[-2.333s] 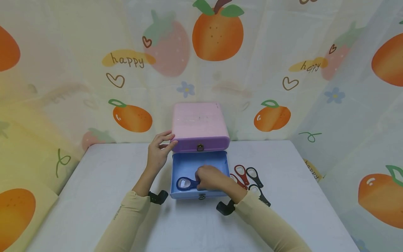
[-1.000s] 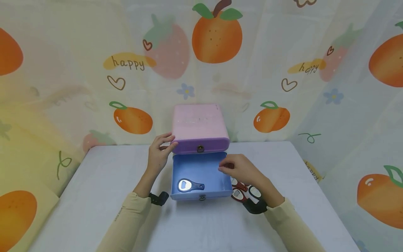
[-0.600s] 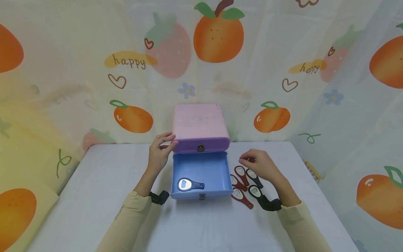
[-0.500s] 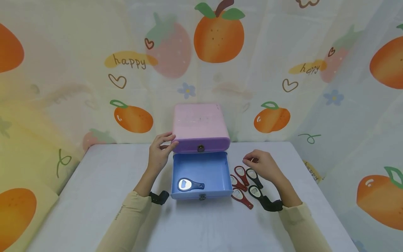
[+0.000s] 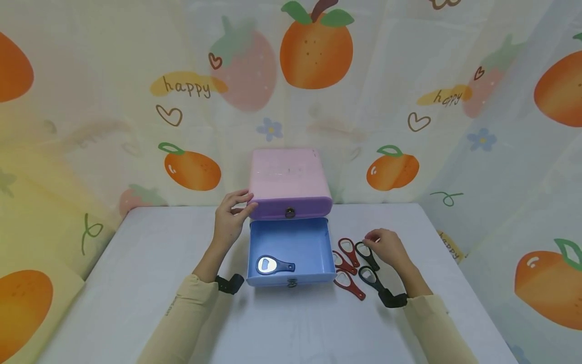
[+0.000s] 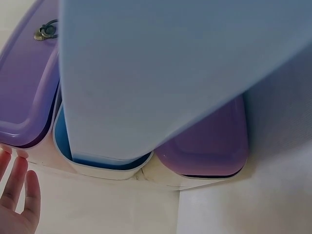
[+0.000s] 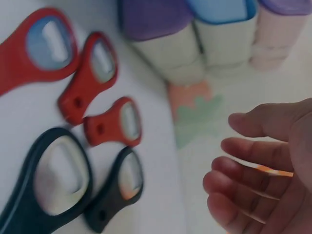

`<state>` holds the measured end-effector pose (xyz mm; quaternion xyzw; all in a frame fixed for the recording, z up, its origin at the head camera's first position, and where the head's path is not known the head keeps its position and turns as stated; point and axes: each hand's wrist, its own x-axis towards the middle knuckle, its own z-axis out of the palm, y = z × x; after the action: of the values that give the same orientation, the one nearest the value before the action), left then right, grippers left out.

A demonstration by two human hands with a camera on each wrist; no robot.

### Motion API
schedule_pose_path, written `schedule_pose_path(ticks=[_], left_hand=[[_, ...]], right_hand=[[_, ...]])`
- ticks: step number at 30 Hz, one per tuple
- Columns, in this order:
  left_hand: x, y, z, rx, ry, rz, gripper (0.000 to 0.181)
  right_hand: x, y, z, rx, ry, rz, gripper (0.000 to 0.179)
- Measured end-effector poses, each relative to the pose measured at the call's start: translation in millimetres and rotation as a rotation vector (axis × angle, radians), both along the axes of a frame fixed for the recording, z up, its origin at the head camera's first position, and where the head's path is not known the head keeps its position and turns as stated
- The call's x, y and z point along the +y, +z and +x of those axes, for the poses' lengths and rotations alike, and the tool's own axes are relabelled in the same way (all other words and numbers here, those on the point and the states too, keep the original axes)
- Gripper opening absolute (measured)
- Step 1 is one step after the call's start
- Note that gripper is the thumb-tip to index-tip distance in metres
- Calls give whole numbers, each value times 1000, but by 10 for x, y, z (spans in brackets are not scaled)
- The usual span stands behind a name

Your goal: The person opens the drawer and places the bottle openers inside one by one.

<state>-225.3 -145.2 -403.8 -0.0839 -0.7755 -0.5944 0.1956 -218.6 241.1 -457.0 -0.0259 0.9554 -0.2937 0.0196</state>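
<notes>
My left hand (image 5: 228, 222) rests on the left front corner of a small pink and purple drawer cabinet (image 5: 288, 172), its fingertips against the side in the left wrist view. Below it the blue drawer (image 5: 291, 237) stands pulled out. Inside, near the drawer's front, lies a dark blue bottle opener (image 5: 285, 267). My right hand (image 5: 390, 248) holds nothing, its fingers loosely bent, just right of a black bottle opener (image 5: 370, 260). Red bottle openers (image 7: 103, 74) and another black one (image 7: 29, 195) lie flat beside the drawer.
A white-covered table (image 5: 150, 303) carries everything. Behind it hangs a fruit-print cloth (image 5: 313, 116). Black wrist cameras (image 5: 231, 284) are strapped to both forearms. In the left wrist view, the drawer's underside covers part of the lower purple drawer (image 6: 209, 146).
My right hand has let go of the blue bottle opener in the drawer and moved out to the right, then lowered beside the black openers. The left hand has stayed on the cabinet.
</notes>
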Motion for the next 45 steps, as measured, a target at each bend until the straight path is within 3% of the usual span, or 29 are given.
schedule_pose_path(ticks=[8, 15, 29, 45], left_hand=[[9, 14, 19, -7, 5, -7, 32], [7, 23, 21, -5, 11, -10, 32], [19, 35, 31, -3, 5, -9, 32], [22, 28, 31, 2, 4, 2, 32]], right_hand=[[111, -267, -12, -121, -44, 108, 27], [103, -339, 21, -212, -119, 167, 29], [80, -444, 67, -236, -171, 207, 23], [42, -475, 75, -195, -179, 233, 21]])
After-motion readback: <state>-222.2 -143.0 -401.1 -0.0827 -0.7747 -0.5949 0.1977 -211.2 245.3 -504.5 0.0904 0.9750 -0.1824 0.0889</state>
